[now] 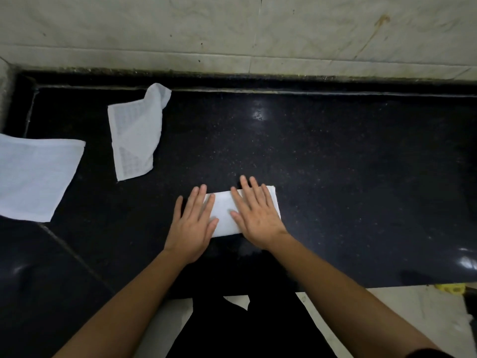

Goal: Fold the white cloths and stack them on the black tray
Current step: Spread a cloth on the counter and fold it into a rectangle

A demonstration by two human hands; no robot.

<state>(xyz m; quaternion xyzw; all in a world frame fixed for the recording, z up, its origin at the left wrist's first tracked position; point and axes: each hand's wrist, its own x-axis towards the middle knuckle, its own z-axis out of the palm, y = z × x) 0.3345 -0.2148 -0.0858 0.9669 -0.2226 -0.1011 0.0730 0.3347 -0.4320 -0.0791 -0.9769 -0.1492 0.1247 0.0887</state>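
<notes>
Both forearms are bare from wrist to past the elbow; the left hand (pixel 192 228) and right hand (pixel 258 215) wear no rings, watch or gloves; a dark sleeve edge (pixel 426 353) shows at the right upper arm; black trousers (pixel 247 329) cover the legs below

A glossy black stone counter (pixel 335 177) spreads out under and beyond the hands, a light glaring off it (pixel 258 115) just ahead of them. Farther ahead rises a stained pale marble wall (pixel 232 27). Nearer than the hands, pale floor (pixel 387 319) shows below the counter edge.
</notes>
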